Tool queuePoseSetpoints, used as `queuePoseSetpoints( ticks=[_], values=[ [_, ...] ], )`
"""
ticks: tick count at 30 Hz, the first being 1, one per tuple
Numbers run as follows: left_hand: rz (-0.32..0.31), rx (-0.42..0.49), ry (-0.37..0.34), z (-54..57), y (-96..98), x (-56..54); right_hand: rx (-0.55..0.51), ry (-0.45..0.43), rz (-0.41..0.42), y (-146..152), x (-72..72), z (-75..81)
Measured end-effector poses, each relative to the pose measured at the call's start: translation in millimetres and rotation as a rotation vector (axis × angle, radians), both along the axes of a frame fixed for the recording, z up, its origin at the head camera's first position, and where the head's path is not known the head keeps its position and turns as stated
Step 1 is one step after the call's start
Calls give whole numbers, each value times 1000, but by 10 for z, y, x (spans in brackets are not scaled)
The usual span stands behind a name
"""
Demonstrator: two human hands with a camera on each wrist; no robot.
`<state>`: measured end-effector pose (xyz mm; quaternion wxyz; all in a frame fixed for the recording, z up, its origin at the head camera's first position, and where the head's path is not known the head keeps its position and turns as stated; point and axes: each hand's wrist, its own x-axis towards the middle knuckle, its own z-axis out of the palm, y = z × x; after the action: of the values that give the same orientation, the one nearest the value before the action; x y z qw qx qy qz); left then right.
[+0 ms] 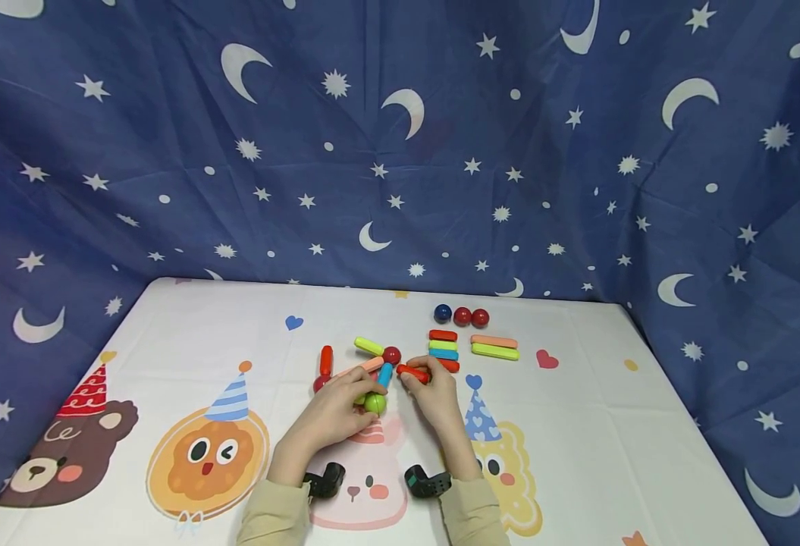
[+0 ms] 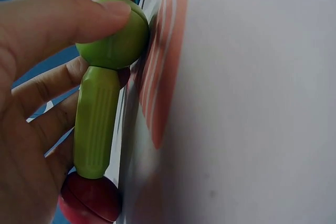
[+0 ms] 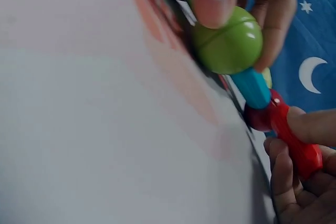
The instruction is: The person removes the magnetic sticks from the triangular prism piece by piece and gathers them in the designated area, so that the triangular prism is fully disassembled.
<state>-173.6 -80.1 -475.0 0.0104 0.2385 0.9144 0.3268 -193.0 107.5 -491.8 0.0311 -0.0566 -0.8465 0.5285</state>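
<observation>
My left hand [image 1: 334, 406] grips a green ball [image 1: 375, 403] between thumb and fingers. From that ball a green stick [image 2: 97, 124] runs to a dark red ball [image 2: 89, 198] in the left wrist view. A blue stick [image 1: 385, 375] links the green ball toward a red ball [image 1: 391, 355], beside which lies a light green stick [image 1: 368, 346]. My right hand [image 1: 437, 394] pinches a short red stick [image 3: 299, 148]; its far end is close to the red ball, but contact I cannot tell. An orange stick [image 1: 372, 365] is partly hidden by my left hand.
Another red stick [image 1: 326, 360] points away from me at the left of the built piece. Behind my right hand lie several short sticks, with a long orange stick [image 1: 494, 341] and a long green stick [image 1: 494, 352] beside them. Farther back sit a blue ball [image 1: 443, 313] and two red balls [image 1: 480, 318].
</observation>
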Motion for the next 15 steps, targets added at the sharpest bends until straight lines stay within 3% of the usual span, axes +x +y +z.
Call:
queuePoseSetpoints(
  ticks=[5,10,15],
  values=[
    [-13,6,19,-8,-4,-5,-157,-54,-31,98,-25,24],
    [-3,4,-5,-6,0,-7,-299,-81,-38,221,-47,49],
    [7,1,-32,-1,6,-3,-379,-86,-30,361,-50,84]
  ],
)
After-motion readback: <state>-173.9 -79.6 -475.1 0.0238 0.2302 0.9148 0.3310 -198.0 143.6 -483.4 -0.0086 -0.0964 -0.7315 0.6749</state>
